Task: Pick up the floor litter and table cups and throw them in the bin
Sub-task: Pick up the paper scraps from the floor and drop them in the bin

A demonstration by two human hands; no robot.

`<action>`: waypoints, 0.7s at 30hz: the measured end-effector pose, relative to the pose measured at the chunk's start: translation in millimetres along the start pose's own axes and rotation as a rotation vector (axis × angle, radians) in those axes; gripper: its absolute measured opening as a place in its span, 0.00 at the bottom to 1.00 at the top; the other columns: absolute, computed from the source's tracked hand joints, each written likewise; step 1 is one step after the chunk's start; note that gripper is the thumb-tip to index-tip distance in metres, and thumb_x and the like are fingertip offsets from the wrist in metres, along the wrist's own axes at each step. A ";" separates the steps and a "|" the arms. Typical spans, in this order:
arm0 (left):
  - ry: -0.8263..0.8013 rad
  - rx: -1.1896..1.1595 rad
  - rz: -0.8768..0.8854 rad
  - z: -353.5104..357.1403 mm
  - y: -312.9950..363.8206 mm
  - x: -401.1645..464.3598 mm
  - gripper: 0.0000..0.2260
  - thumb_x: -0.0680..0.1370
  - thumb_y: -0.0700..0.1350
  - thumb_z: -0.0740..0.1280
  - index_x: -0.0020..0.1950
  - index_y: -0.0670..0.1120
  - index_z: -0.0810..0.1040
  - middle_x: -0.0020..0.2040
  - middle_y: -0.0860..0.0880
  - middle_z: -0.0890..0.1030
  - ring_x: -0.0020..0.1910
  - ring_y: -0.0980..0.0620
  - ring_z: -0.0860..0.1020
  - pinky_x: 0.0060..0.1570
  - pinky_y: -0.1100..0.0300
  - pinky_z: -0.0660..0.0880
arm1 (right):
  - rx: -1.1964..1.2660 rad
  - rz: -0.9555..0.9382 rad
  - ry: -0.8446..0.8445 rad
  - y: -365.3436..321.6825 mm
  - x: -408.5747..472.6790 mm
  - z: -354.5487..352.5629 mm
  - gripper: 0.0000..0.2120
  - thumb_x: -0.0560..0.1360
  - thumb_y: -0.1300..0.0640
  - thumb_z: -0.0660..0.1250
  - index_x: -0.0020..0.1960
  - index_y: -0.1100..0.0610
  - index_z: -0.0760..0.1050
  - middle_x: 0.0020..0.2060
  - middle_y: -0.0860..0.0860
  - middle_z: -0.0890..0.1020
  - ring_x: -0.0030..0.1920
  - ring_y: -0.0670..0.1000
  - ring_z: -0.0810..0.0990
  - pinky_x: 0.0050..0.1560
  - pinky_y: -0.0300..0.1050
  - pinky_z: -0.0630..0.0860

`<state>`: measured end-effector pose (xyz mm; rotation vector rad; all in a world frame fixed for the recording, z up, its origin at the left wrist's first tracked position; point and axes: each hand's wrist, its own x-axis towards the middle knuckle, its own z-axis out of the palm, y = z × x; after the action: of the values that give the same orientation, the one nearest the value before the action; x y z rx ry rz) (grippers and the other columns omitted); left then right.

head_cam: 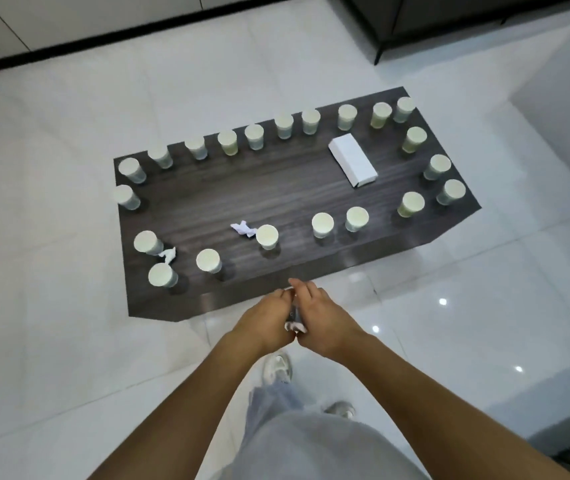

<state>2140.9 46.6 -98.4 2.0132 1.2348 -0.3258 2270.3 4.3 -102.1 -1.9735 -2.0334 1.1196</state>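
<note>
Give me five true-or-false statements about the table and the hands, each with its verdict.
1. Cups stand along the edges of the table. True.
2. A white box lies on the table. True.
3. The box stands upright on its end. False: it lies flat.
4. Both hands, left hand and right hand, hold a small item together. True.
5. A crumpled paper lies inside a cup. False: it lies on the tabletop beside a cup.

Dark woodgrain table (276, 188), glossy floor (69, 133)
</note>
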 end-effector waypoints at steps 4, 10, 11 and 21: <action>0.040 -0.065 0.008 -29.7 -30.8 -6.5 0.33 0.71 0.42 0.71 0.73 0.48 0.62 0.67 0.48 0.70 0.63 0.48 0.72 0.59 0.55 0.73 | -0.034 -0.079 -0.076 -38.1 27.3 -13.0 0.46 0.69 0.63 0.72 0.78 0.56 0.48 0.72 0.53 0.61 0.70 0.55 0.67 0.65 0.47 0.72; 0.085 -0.097 -0.007 -57.7 -65.7 -6.7 0.31 0.71 0.40 0.70 0.72 0.48 0.64 0.67 0.49 0.71 0.59 0.48 0.75 0.53 0.53 0.76 | -0.128 -0.218 -0.144 -78.5 67.1 -24.1 0.46 0.69 0.64 0.70 0.78 0.56 0.46 0.70 0.54 0.62 0.69 0.54 0.66 0.60 0.46 0.73; 0.090 -0.094 -0.025 -61.1 -70.5 -5.5 0.31 0.71 0.42 0.70 0.72 0.48 0.63 0.67 0.50 0.70 0.59 0.48 0.75 0.54 0.52 0.76 | -0.141 -0.229 -0.155 -81.6 73.3 -24.3 0.46 0.69 0.64 0.71 0.78 0.56 0.46 0.70 0.54 0.62 0.69 0.55 0.66 0.61 0.46 0.73; 0.152 0.004 -0.358 -93.6 -115.5 25.5 0.27 0.74 0.52 0.68 0.69 0.47 0.65 0.64 0.48 0.69 0.62 0.47 0.71 0.55 0.52 0.74 | -0.320 -0.147 -0.218 -60.9 154.4 -43.9 0.32 0.71 0.62 0.68 0.72 0.54 0.60 0.66 0.54 0.65 0.64 0.56 0.67 0.59 0.51 0.73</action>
<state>2041.0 159.7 -100.5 1.8420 1.6949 -0.3499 2219.1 168.2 -100.3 -1.8579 -2.5655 1.0767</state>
